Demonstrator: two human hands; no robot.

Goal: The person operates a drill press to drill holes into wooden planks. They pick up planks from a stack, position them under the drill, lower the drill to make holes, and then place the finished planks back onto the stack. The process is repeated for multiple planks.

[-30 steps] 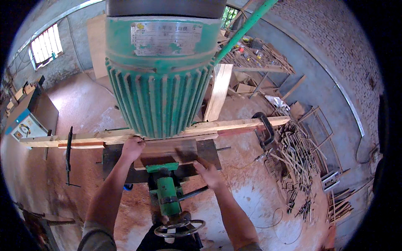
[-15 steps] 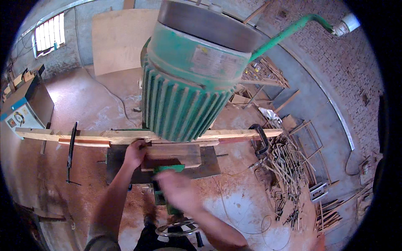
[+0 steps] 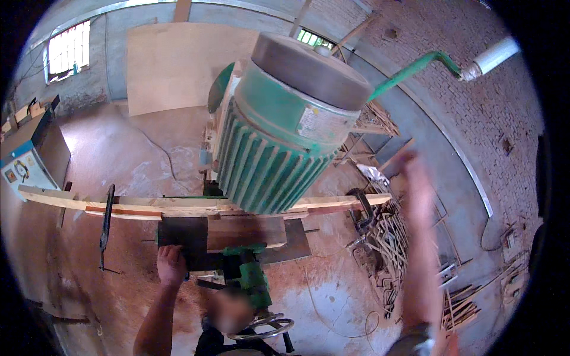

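Note:
My left hand (image 3: pixel 171 266) is at the near left edge of the dark metal machine table (image 3: pixel 183 234), its fingers curled; what they grip, if anything, is hidden. My right hand (image 3: pixel 414 169) is raised far to the right, smeared by motion, below a green bent lever (image 3: pixel 436 59) with a pale grip. A wooden block (image 3: pixel 246 231) lies on the table against a long wooden beam (image 3: pixel 142 206). In front of the block sits a green vise-like part (image 3: pixel 244 252). The big green ribbed motor (image 3: pixel 279 148) hangs above and hides part of the beam.
Black clamps hold the beam at the left (image 3: pixel 107 219) and right (image 3: pixel 360 209). A metal handwheel (image 3: pixel 264 327) is close to my body. A pile of sticks (image 3: pixel 389 243) lies at the right. A grey cabinet (image 3: pixel 38 154) stands at the left.
My left hand has moved from the block's left end down to the table's near edge. My right hand has left the green part and swung up to the right. The view has shifted slightly.

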